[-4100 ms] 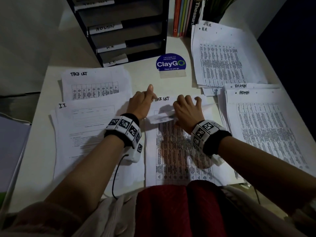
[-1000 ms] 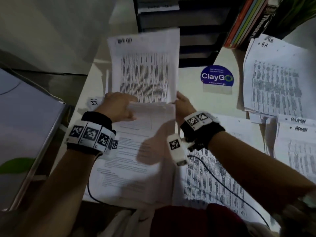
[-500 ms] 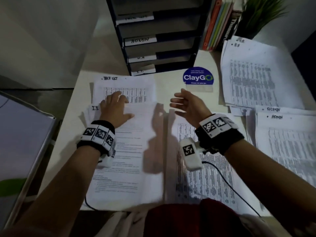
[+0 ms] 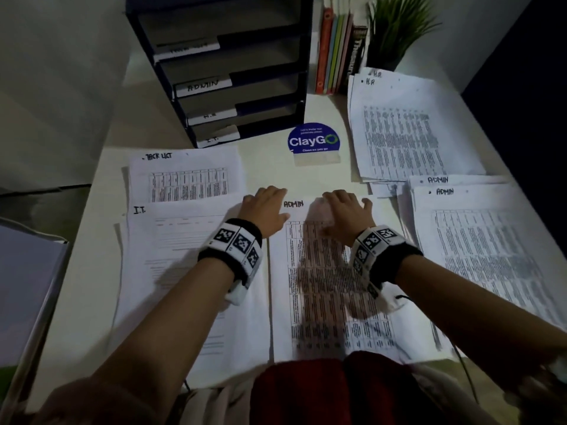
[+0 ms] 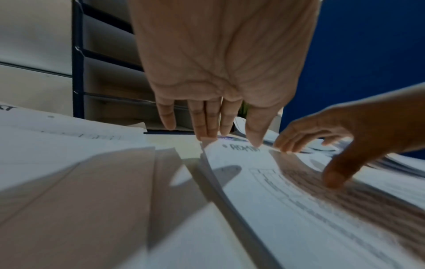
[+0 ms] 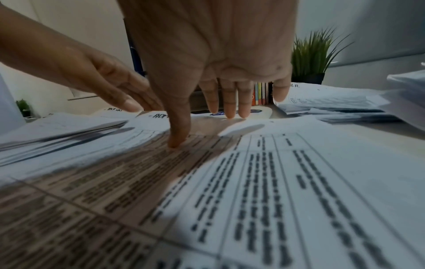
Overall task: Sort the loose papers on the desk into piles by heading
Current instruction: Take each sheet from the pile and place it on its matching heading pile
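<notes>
While both hands lie flat with fingers straight, neither grip has closed on anything: the left hand (image 4: 266, 207) rests its fingertips at the top left corner of the sheet headed ADMIN (image 4: 325, 286), and the right hand (image 4: 348, 210) presses on its upper middle, thumb tip down on the printed table, as the right wrist view shows. That sheet tops the unsorted stack in front of the person, at the middle of the desk (image 4: 270, 167).

Half a second ago the left hand lay on the I.T. pile (image 4: 171, 265) and the right hovered with fingers spread; a second ago both held a sheet up over the left side. So one paper seems to have just been filed on the left, and both hands have come back to the centre stack, where ADMIN is the heading now showing.

Outward from there, the TASK LIST pile (image 4: 184, 176) lies behind the I.T. pile, the H.R. pile (image 4: 408, 130) at the far right, and the ADMIN pile (image 4: 491, 256) at the near right. By its heading, I judge this sheet belongs on that right-hand pile.
</notes>
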### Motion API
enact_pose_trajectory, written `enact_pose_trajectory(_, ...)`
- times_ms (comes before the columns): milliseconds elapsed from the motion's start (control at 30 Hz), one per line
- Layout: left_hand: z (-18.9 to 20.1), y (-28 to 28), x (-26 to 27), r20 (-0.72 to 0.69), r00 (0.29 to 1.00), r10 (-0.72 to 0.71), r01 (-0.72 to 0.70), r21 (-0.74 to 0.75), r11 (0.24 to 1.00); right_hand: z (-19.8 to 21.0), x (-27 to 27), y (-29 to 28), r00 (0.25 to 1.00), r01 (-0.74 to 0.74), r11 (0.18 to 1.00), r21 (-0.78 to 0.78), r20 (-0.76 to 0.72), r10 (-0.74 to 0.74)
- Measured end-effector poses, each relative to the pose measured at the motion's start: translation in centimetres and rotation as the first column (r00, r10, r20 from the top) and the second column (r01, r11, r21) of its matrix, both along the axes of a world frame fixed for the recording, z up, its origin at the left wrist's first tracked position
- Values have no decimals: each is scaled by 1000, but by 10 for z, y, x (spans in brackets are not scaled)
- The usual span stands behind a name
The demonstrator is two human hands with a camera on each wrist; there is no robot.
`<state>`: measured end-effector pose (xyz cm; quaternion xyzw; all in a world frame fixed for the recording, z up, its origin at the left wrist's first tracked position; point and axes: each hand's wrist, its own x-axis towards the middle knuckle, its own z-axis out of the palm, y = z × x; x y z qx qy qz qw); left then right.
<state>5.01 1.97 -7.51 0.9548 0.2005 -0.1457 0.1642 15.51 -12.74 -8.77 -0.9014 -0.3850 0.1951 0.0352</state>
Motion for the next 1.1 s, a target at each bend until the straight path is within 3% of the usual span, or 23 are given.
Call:
enact_pose_trajectory(267,-6,-11,-14,156,988,-12,15,-13,1000,-3,8,3,994,-109,994,-10,22,110)
enact_pose_trajectory(367,-9,-16,-16,280,948,154,-82,-253,964,-5,7,0,990,-135,991,8,30,135)
enact_pose_trajectory(467,-13,-19,-16,292,819,494,-249,-596,764,-4,2,-4,988,-132,990,46,91,128)
enact_pose_trajectory(533,-13,-17,-14,214,733,645,-328,-719,612,-5,-5,-7,980,-141,988,64,152,130)
enact_pose_trajectory(600,-10,-15,-13,170,693,701,-360,-760,541,-5,-12,-8,970,-152,984,93,204,130)
enact_pose_trajectory(700,-8,-14,-8,208,691,692,-365,-727,582,-8,-23,-11,920,-245,965,97,336,200)
enact_pose_trajectory(833,-14,-9,1,225,827,515,-353,-505,788,-9,-27,-15,843,-355,933,50,448,297)
enact_pose_trajectory(933,-18,-7,4,181,901,395,-316,-349,882,-7,-29,-14,860,-361,931,51,404,311)
enact_pose_trajectory(1100,-17,-16,2,275,911,309,-246,-240,939,-9,-29,-12,930,-241,963,121,313,193)
